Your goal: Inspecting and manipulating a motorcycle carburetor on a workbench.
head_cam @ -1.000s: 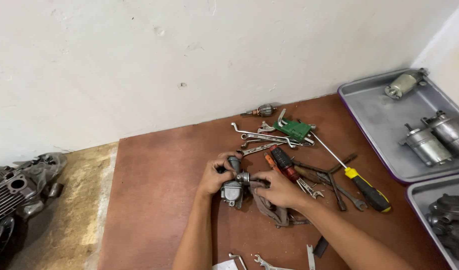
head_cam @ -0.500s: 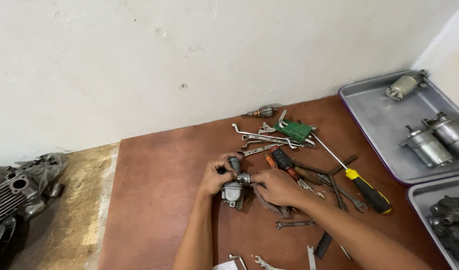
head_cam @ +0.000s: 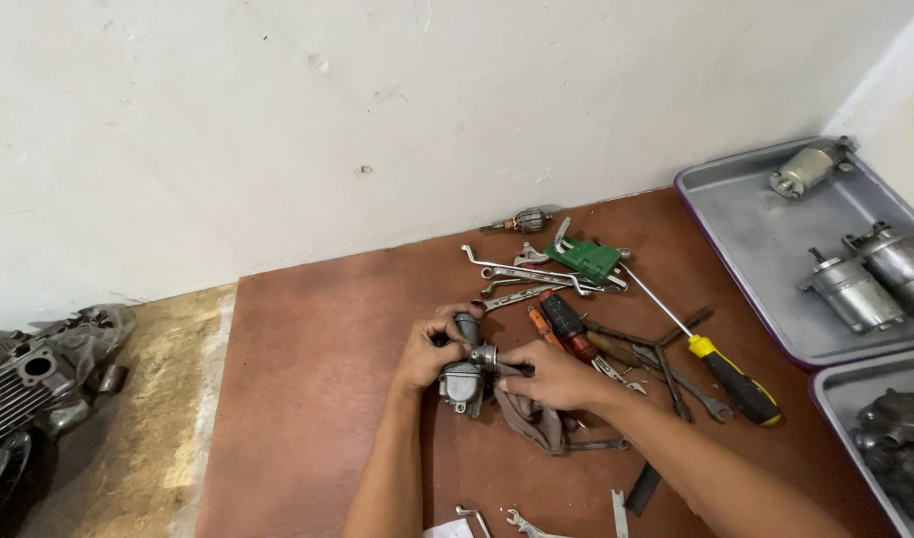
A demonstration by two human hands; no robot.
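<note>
While both hands clamp the small grey metal part point(head_cam: 465, 379) on the brown desk point(head_cam: 317, 399), left hand point(head_cam: 432, 349) grips its top, right hand point(head_cam: 546, 374) has slid off the rag point(head_cam: 531, 418) onto its side; grips tightening, part barely moved.

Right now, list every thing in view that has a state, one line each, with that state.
Left hand: gripping the grey metal part.
Right hand: gripping the same part, resting on the rag.
Grey metal part: held between both hands, on the board.
Rag: crumpled, partly under the right hand.
Yellow-handled screwdriver: lying flat, untouched.
Wrenches: lying loose in a pile.
Grey tray: holding three cylindrical motors.
Engine block: on the floor, left.
</note>
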